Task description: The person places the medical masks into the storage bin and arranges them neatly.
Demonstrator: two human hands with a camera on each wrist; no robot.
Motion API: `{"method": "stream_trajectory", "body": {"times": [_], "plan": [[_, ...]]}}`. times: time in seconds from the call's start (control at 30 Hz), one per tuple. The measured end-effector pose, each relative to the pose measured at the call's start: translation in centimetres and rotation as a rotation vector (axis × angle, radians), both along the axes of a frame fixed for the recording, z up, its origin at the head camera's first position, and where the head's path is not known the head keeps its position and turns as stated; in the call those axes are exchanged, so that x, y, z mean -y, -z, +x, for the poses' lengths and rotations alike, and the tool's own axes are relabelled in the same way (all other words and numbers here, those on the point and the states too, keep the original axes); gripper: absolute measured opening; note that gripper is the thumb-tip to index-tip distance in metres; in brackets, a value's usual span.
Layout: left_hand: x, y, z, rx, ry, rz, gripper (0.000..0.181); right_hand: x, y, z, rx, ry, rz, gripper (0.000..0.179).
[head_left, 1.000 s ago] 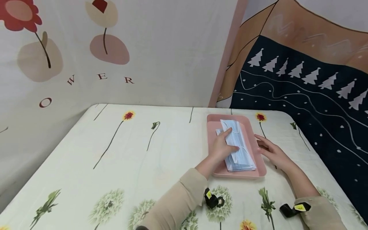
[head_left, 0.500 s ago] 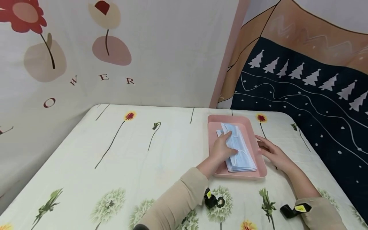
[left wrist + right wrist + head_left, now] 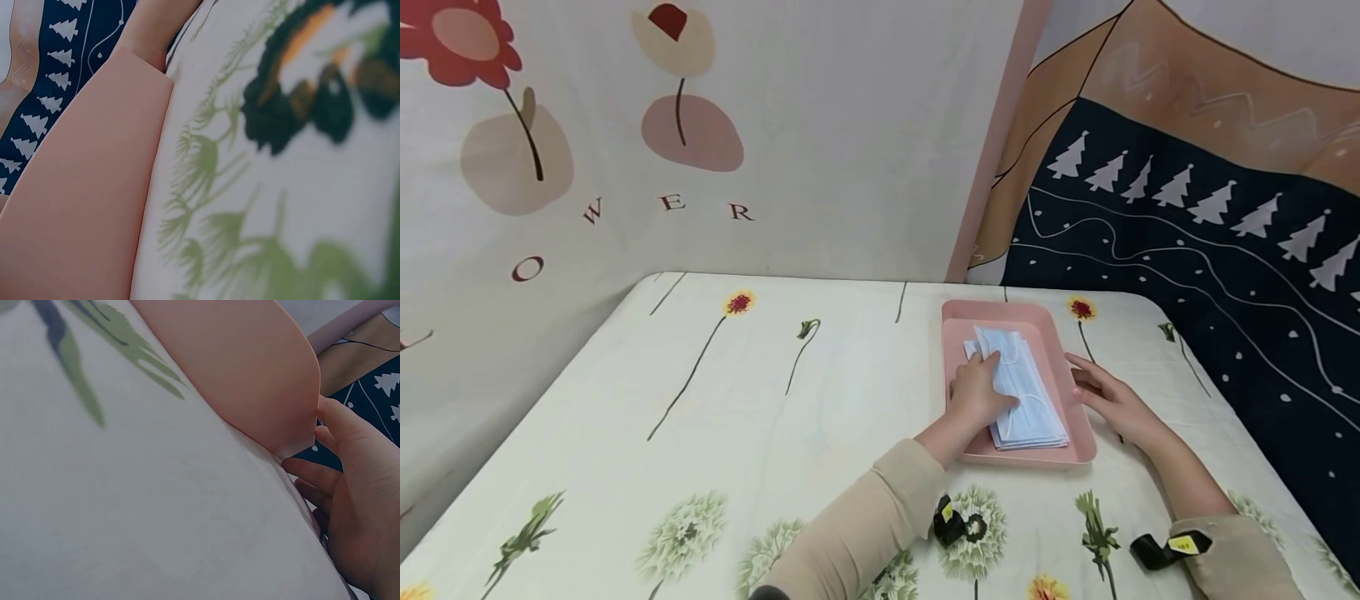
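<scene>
Inside a shallow pink tray [image 3: 955, 312] lies a small stack of light blue pleated face masks [image 3: 1033, 417] with white ear loops. My left hand [image 3: 977, 396] reaches over the tray's left wall and holds the top mask near its left edge, thumb and a fingertip showing on it; its other fingers are mostly hidden. The upper left corner of that mask stands a little off the stack. At the tray's right wall, my right hand [image 3: 1116, 404] has loosely bent fingers touching the outside. The right wrist view shows this right hand [image 3: 356, 481] against the tray's corner [image 3: 262, 381].
A white tablecloth [image 3: 820, 425] with printed flowers covers the table. Behind it hangs a pale cloth [image 3: 850, 150] with flower shapes and letters. To the right is a dark blue cloth [image 3: 1210, 275] with white trees. Black cameras [image 3: 951, 521] sit at both sleeves.
My left hand has shifted slightly down and to the left, and the top mask has come down lower onto the stack. My right hand stays at the tray's side.
</scene>
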State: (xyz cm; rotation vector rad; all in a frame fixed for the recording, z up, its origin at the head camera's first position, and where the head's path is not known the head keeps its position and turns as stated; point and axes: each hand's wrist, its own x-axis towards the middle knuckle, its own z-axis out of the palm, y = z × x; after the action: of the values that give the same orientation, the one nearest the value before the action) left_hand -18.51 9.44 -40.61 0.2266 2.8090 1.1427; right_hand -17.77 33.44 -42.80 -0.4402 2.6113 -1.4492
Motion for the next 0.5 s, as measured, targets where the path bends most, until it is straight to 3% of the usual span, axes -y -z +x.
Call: {"method": "stream_trajectory", "body": {"times": [0.33,0.5], "plan": [[-0.07,0.11,0.24,-0.015,-0.008,-0.176,0.076,-0.04,0.09,-0.05,-0.001,-0.003,-0.01,0.061],[-0.25,0.01,0.34,-0.025,0.011,-0.327,0.076,-0.05,0.17,-0.08,-0.012,-0.013,-0.019,0.06]]}}
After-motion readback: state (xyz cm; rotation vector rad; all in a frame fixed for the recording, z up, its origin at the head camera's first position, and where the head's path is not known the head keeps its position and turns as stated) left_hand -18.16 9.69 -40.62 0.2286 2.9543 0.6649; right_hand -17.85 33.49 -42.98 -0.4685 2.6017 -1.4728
